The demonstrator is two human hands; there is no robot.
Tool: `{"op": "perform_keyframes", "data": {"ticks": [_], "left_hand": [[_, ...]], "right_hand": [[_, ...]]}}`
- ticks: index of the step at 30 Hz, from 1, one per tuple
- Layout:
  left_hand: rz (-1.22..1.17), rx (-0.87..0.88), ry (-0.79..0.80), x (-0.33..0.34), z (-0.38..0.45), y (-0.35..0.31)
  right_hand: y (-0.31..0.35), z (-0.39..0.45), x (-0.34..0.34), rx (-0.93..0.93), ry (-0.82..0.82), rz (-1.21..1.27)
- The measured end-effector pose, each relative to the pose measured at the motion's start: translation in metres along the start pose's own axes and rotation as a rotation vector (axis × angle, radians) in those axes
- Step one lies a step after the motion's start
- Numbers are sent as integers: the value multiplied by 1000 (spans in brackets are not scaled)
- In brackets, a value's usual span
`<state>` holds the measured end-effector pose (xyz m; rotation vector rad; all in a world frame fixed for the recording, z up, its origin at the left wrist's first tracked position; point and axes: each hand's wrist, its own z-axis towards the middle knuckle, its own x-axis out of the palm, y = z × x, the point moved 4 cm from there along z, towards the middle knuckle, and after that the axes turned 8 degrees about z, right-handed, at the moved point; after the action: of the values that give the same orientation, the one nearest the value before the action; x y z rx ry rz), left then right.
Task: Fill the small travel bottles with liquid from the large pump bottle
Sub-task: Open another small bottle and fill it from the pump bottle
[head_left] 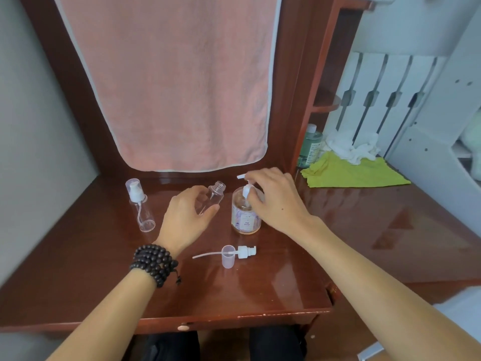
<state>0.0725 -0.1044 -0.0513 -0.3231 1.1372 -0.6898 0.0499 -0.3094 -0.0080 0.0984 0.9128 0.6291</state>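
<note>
Two travel bottles [211,199] [141,208], one pump bottle [246,217]

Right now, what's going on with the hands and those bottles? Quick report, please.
Left hand holds open travel bottle, tilted toward pump bottle. Right hand grips its pump head. Loose sprayer and cap lie nearer, not blocking.

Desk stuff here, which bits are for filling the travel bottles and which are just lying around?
For the job:
large pump bottle
open travel bottle, held in left hand
capped travel bottle
loose pump head
small cap
right hand on the pump

Lying about:
pink towel
green cloth
white cloth
green bottle
</note>
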Motion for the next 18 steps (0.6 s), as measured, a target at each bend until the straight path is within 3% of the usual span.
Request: {"op": "perform_keyframes", "data": {"ticks": [3, 9, 18], "left_hand": [[118, 43, 41, 15, 10, -7], [153, 120, -18, 26, 30, -20], [154, 202, 5, 31, 40, -23]], "right_hand": [[-16, 23, 3, 68, -49, -48], [-40, 63, 24, 315, 134, -137], [-60, 61, 41, 575, 327, 1]]}}
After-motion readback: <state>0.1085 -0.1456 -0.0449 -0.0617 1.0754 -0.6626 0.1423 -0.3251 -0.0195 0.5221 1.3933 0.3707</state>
